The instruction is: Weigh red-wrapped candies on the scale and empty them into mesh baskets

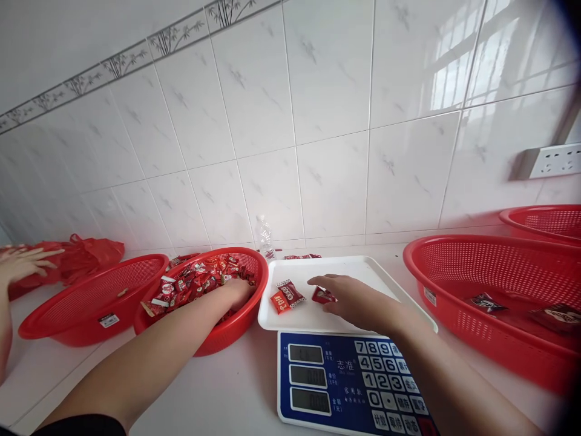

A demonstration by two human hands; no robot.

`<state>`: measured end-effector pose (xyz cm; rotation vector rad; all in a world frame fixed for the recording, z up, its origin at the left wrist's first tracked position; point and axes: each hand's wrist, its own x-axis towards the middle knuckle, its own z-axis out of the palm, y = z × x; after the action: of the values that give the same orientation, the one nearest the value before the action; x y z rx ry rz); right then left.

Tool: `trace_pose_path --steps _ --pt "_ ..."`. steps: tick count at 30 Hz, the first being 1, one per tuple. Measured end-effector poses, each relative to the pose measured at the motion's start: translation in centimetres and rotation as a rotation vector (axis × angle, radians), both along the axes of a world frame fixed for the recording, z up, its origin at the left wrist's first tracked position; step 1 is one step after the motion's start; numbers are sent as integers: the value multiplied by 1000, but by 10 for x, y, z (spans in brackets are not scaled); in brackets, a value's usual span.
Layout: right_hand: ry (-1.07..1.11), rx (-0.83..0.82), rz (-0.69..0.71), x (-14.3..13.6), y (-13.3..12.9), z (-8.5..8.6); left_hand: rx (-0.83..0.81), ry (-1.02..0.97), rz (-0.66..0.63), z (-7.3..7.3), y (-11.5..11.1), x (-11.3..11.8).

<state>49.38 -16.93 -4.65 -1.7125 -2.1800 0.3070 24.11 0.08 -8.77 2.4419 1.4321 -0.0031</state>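
My left hand (pixel 239 293) reaches into a red plastic basket (pixel 261 272) heaped with small red-wrapped candies (pixel 190 281). Its fingers are hidden among the wrappers, so a hold cannot be made out. Over the white tray (pixel 354 266) of a scale, my right hand (pixel 351 298) has thumb and fingers apart. Between them a small dark red packet (pixel 323 295) lies on the tray. Left of it, a brown-and-red packet (pixel 290 292) overlaps an orange-red packet (pixel 280 303). The blue scale panel (pixel 345 375) with displays and keys faces me, partly covered by my right forearm.
Another person's hand (pixel 29 263) rests by red plastic bags (pixel 86 257) at the far left. A nearly bare red basket (pixel 68 315) stands beside mine. At right, a large red basket (pixel 454 297) holds dark packets. A clear bottle (pixel 264 236) stands near the tiled wall.
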Motion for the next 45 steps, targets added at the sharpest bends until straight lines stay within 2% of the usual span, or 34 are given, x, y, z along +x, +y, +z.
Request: trace_pose_path --steps 3,8,11,14,18,22,27,34,38,40,45 --pt "32 53 18 -5 0 4 88 9 25 10 2 -6" --pt "0 93 -16 0 0 8 230 -37 53 49 8 -23" --pt "-19 69 -24 2 -1 8 274 -191 70 71 4 -22" --pt "-24 25 -21 1 -3 9 202 -399 36 80 -9 -9" --pt "-37 -33 -28 1 -5 10 50 -541 -42 74 -29 21" --pt "-30 -38 -31 3 -5 9 -56 -632 -50 62 -40 50" --pt "-11 -46 -27 4 -6 10 -32 -609 -49 57 -40 71" --pt "13 -40 71 -2 -5 5 140 -479 -89 46 -41 79" --pt "18 1 163 -7 4 -4 67 -307 -179 35 -43 83" --pt "10 -11 173 -8 8 -7 48 -282 -194 33 -43 82" --pt "64 -37 193 -4 6 -4 27 -284 -244 42 -51 71"
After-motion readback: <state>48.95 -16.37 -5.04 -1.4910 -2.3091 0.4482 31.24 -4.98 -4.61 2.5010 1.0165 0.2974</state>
